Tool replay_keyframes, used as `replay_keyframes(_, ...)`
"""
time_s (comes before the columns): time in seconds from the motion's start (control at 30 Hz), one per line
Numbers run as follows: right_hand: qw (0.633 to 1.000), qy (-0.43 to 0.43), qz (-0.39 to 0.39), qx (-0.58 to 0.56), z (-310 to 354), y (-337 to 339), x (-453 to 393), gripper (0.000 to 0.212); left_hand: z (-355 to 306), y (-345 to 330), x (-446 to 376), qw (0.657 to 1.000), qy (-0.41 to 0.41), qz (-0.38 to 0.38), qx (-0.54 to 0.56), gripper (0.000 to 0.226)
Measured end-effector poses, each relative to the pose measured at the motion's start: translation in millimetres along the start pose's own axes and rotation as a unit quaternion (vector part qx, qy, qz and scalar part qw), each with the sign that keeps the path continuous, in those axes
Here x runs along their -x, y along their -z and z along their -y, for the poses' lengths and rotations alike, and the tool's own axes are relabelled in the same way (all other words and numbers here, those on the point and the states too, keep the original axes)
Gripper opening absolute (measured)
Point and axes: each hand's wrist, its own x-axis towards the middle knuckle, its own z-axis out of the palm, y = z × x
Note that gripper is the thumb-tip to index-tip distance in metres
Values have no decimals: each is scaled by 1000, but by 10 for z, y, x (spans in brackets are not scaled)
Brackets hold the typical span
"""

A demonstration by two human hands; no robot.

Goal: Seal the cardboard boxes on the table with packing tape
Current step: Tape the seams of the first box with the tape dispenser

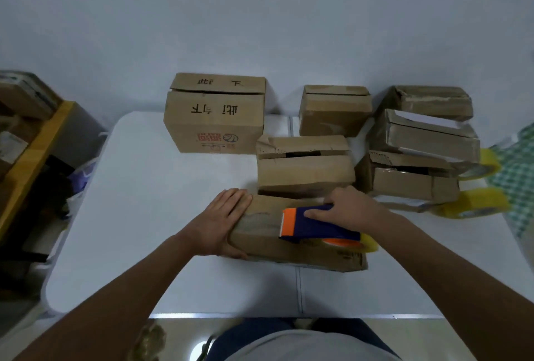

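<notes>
A flat cardboard box (pixel 268 242) lies on the white table (pixel 144 216) in front of me. My left hand (pixel 222 222) lies flat over its left end, fingers straight, thumb down the near side. My right hand (pixel 352 210) grips a blue and orange tape dispenser (pixel 315 225) with a yellowish roll, held on top of the box. Behind it stand several more boxes: a large printed one (pixel 215 120), a middle one (pixel 303 167) with a gap between its flaps, and others at the right (pixel 413 178).
Two yellow tape rolls (pixel 474 201) lie at the right edge beside a green checked cloth (pixel 517 175). To the left of the table are a yellow-edged shelf (pixel 34 146) and clutter. A pale wall runs behind the table.
</notes>
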Motion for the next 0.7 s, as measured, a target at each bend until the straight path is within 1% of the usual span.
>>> replay_keyframes(0.1,1000,-15,-20,7,-157,15,43,66,-21,29,-15,1000,-5,3,-24,127)
replay_keyframes(0.2,998,-9,-46,39,-63,-45,2,59,-62,77,4,997,-10,4,-83,128)
replay_keyframes(0.3,995,-2,-63,83,56,-81,19,54,-324,112,-133,993,-9,10,-120,134)
replay_keyframes(0.43,993,-10,-61,99,89,-68,42,53,-684,-9,-416,996,9,20,-84,135)
replay_keyframes(0.57,994,-9,-47,94,56,-33,32,54,-647,-82,-389,998,14,7,-66,130)
replay_keyframes(0.7,999,-12,-24,46,-114,0,63,53,-654,-63,-406,998,5,-5,-57,127)
